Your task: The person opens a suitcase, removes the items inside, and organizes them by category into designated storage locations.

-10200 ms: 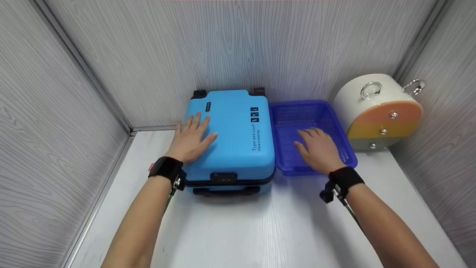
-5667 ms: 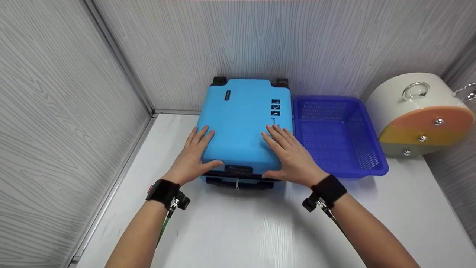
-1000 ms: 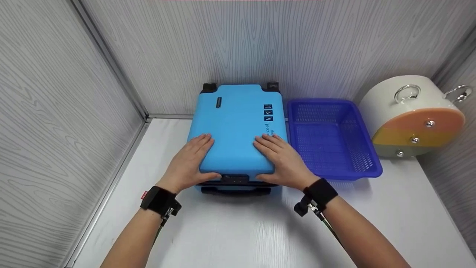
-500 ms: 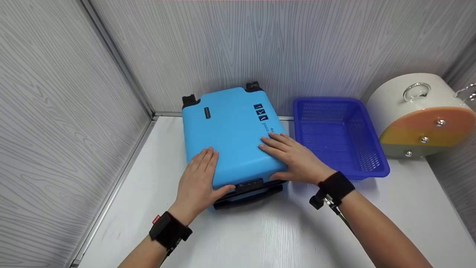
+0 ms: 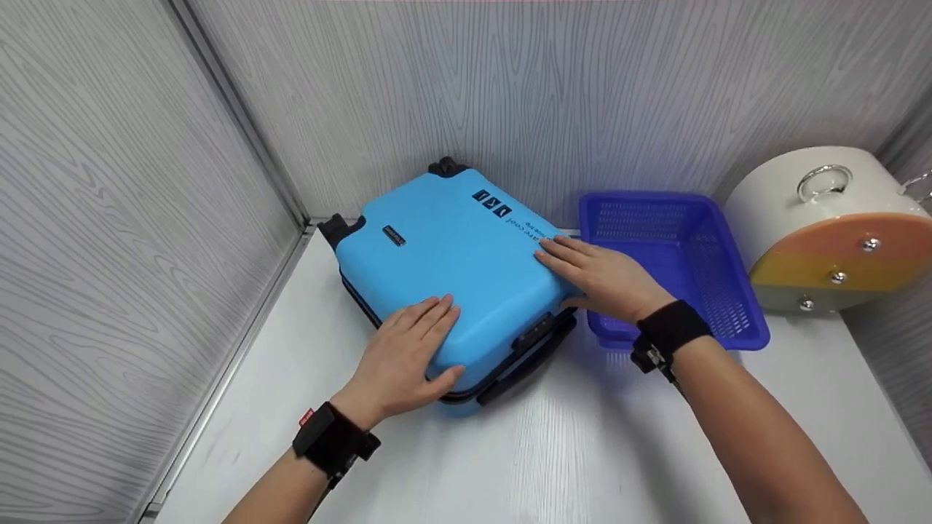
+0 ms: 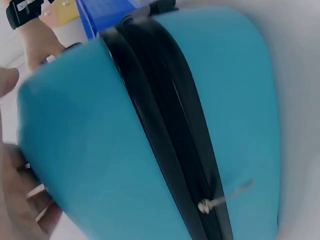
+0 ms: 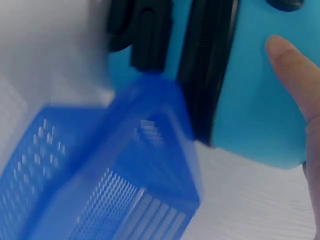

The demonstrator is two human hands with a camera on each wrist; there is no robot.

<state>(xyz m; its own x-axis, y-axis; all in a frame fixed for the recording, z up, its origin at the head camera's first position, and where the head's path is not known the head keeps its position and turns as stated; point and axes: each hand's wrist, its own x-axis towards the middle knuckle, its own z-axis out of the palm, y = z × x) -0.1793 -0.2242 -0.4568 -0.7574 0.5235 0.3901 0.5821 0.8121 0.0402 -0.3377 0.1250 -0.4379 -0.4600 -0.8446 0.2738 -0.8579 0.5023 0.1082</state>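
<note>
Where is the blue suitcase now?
In the head view, the suitcase lies angled near centre, beneath the left hand and right hand, left of the basket.

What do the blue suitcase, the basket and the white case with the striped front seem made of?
Suitcase: probably hard plastic, satin finish; its shell looks stiff and finely textured.
Basket: likely moulded plastic, slightly shiny, with thin, perforated walls.
White case: glossy, with bright highlights; wood, plastic or metal, I can't tell.

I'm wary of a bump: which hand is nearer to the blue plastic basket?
Right: the right hand rests on the light-blue suitcase, beside the blue plastic basket; the left hand rests at the suitcase's other handle-end corner, farther away.
</note>
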